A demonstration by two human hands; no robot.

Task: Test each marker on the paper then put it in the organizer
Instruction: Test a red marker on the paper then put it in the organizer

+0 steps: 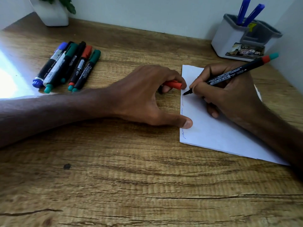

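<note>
My right hand (pixel 229 94) grips a black marker (pixel 232 74) with a red band and teal end, its tip touching the left edge of the white paper (pixel 221 135). Faint blue scribbles run along that edge. My left hand (pixel 147 94) holds the red cap (pixel 174 84) in its fingers, and its thumb presses on the paper's edge. Several capped markers (pixel 65 66) lie side by side at the left of the desk. The white and grey organizer (pixel 229 38) stands at the back right with two blue markers (pixel 247 13) in it.
A white plant pot (pixel 52 15) sits at the back left against the wall. The wooden desk (pixel 131 185) stretches toward me below the hands. Bright glare covers the desk's left edge.
</note>
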